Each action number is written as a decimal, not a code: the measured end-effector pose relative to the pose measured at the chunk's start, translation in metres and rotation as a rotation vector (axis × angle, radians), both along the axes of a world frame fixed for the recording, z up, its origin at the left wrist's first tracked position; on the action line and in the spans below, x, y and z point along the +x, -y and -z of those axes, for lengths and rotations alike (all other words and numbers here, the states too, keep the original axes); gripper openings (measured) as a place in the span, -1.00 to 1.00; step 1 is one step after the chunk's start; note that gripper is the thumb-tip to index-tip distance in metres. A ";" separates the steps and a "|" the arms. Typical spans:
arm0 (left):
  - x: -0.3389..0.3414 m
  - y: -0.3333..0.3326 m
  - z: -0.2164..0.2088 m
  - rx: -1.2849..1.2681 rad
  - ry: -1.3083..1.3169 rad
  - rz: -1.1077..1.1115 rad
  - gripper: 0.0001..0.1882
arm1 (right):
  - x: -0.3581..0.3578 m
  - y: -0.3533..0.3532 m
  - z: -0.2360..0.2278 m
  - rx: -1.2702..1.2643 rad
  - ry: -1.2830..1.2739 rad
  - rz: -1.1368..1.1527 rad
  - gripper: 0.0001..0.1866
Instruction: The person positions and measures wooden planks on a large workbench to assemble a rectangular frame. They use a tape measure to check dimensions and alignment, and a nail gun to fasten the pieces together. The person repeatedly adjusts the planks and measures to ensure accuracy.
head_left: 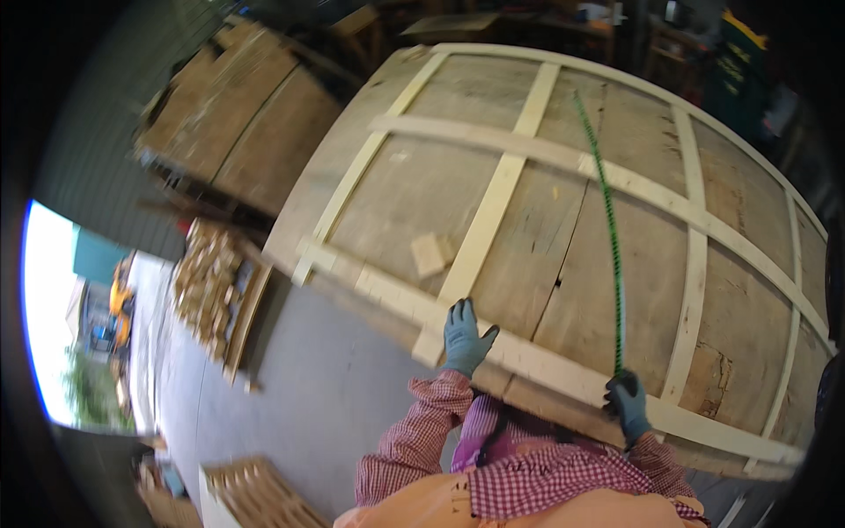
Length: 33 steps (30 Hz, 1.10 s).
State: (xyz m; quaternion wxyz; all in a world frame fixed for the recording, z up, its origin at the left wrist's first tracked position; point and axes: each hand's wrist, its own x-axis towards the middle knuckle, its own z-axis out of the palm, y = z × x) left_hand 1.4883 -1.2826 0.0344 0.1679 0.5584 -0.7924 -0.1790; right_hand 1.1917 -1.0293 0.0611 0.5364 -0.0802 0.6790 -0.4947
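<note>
A large frame of pale wooden slats (482, 231) lies on a wide plywood-topped table (563, 264) in front of me. My left hand (466, 339), in a blue-grey glove, rests on the near rail with its thumb held apart and grips nothing. Farther right, my right hand (628, 405), gloved in blue with dark fingers, is closed at the near rail on the end of a green tape measure (613, 251). Its dark-marked blade runs away from me across the panel and over the middle slat. The case, if any, is hidden in my palm.
A small wood block (430, 254) lies inside the frame. To the left stand a stack of brown boards (231, 114) and a pallet (248, 321) piled with wood pieces. Slatted wood (260, 493) lies at the lower left. Dark benches with clutter line the back.
</note>
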 end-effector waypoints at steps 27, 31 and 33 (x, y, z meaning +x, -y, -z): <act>-0.113 0.264 0.093 0.076 -0.069 0.152 -0.08 | -0.012 0.268 0.025 0.059 0.169 0.290 -0.57; -0.114 0.261 0.090 0.081 -0.083 0.139 -0.07 | -0.012 0.252 0.044 0.064 0.108 0.228 -0.55; -0.120 0.256 0.090 0.076 -0.101 0.160 -0.06 | -0.014 0.251 0.044 0.094 0.108 0.260 -0.52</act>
